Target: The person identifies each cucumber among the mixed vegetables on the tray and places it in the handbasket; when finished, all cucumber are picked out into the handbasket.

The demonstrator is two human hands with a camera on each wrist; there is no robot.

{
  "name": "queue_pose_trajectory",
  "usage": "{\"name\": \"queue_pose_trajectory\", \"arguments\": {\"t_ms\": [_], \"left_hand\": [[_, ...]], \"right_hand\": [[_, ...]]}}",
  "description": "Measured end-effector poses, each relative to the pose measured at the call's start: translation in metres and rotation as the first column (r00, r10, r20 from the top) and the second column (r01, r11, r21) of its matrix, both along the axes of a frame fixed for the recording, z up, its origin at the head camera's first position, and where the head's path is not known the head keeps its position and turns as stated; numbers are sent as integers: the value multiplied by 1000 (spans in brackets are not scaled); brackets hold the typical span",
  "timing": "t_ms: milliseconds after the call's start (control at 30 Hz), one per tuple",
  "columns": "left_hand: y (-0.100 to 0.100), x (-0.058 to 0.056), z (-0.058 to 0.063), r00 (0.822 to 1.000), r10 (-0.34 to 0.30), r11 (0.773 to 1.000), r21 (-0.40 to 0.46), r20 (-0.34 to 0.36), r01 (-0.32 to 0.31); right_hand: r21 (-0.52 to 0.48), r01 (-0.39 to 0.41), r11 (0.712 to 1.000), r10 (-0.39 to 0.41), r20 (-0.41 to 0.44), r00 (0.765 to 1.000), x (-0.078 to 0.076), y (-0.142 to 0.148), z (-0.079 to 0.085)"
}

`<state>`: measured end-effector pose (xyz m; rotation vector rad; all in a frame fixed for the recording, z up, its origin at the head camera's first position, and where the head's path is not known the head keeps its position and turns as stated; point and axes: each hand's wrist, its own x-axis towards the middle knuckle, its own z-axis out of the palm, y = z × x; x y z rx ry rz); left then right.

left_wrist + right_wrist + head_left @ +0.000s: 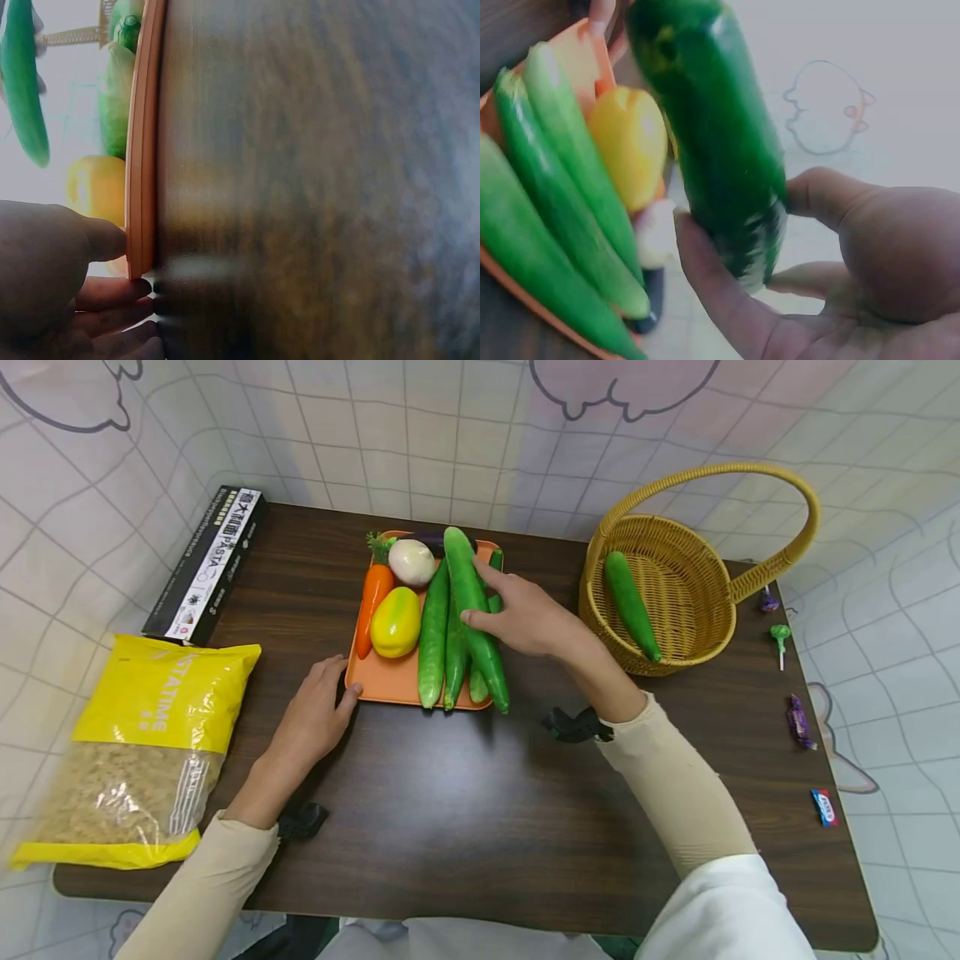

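And the right hand pinches a long cucumber over the tray, upper centre, left hand relaxed at its corner: a lift-out, seemingly, calling next for steady carrying clear of the other cucumbers!

Your table, left to right: pasta bag, tray, basket, sweets
The box lies behind the pasta bag. On your tray, the carrot and pepper sit left of the cucumbers. Your right hand holds another cucumber over those; your left hand touches the tray's near-left corner. One more cucumber lies in the basket.
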<state>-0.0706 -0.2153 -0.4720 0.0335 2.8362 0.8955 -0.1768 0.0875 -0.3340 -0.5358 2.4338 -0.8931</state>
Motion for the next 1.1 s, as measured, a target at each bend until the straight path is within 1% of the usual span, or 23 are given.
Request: {"name": "queue_pose_trajectory", "arguments": {"t_ms": [167, 200, 400, 467, 567, 667, 733, 900, 1000, 1100], "left_hand": [[-1, 1, 2, 1000, 5, 1000, -5, -1, -5], [-1, 1, 2, 1000, 5, 1000, -5, 1, -5], [-3, 0, 6, 1000, 9, 1000, 0, 10, -9], [-4, 0, 7, 1000, 10, 1000, -1, 10, -10], [-5, 0, 7, 1000, 11, 1000, -7, 12, -11], [-5, 1, 6, 1000, 11, 1000, -8, 10, -11], [-5, 1, 6, 1000, 11, 1000, -8, 9, -11], [-3, 1, 5, 1000, 9, 1000, -5, 7, -9], [-2, 1, 6, 1000, 4, 1000, -1, 8, -4], [-2, 1, 6, 1000, 8, 1000, -5, 13, -8]], "right_hand": [[-23, 19, 1000, -19, 14, 1000, 16, 42, 21], [-11, 17, 1000, -17, 1, 1000, 19, 51, 24], [117, -13, 993, 23, -86, 996, 33, 102, 43], [143, -17, 990, 30, -86, 996, 36, 117, 50], [213, -14, 977, 35, -94, 995, 36, 135, 57], [284, -24, 958, 55, -101, 993, 35, 148, 61], [321, -37, 947, 69, -89, 994, 35, 154, 61], [330, -64, 942, 83, -44, 996, 38, 166, 58], [364, -54, 930, 82, -60, 995, 37, 175, 57], [409, -42, 912, 86, -89, 992, 29, 185, 56]]}}
